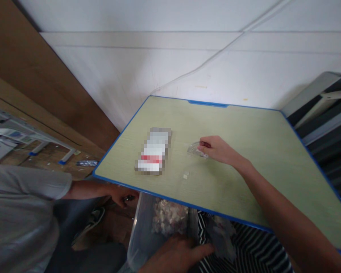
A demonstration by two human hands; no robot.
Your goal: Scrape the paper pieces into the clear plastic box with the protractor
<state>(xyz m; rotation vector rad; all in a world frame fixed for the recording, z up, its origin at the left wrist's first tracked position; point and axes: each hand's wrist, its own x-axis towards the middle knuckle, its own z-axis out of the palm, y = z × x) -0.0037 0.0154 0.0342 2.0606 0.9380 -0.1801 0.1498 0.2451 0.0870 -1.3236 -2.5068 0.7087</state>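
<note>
My right hand reaches over the green table and pinches a small clear plastic piece lying on the top. A tiny pale bit lies on the table just below it. My left hand is down below the table's front edge, resting in a clear plastic bin that holds several small whitish pieces. Its fingers lie flat on the contents; what they hold, if anything, is hidden.
A blurred white and red pack lies left of centre on the table. Another person in a grey shirt sits at the left, their hand holding a small dark object under the table edge. A dark chair stands at the right.
</note>
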